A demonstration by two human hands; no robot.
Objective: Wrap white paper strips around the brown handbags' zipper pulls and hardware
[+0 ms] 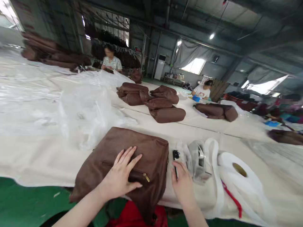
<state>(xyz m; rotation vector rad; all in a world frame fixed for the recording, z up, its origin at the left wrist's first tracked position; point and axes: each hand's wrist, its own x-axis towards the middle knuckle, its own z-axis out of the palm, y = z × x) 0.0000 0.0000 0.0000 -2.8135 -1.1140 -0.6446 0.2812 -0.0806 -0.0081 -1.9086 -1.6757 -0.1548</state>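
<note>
A brown leather-look bag (139, 142) lies flat at the table's front edge, its lower corner hanging over. It has a zip with a gold-coloured puller (146, 177). My left hand (121, 176) rests on the bag with its fingers spread, holding nothing. To the right of the bag, my right hand (182, 183) is at the table with its fingers curled around a slim black object (175, 154). Most of that object is under the fingers, so its kind is unclear. Just beyond that hand stands a grey tape dispenser (200, 164), partly wrapped in clear plastic.
A large white tape roll (239, 168) and a red strip (233, 198) lie at the right. Clear plastic bags (87, 110) are heaped at the left. Several brown bags (169, 114) lie farther back. Two people (112, 62) work across the table.
</note>
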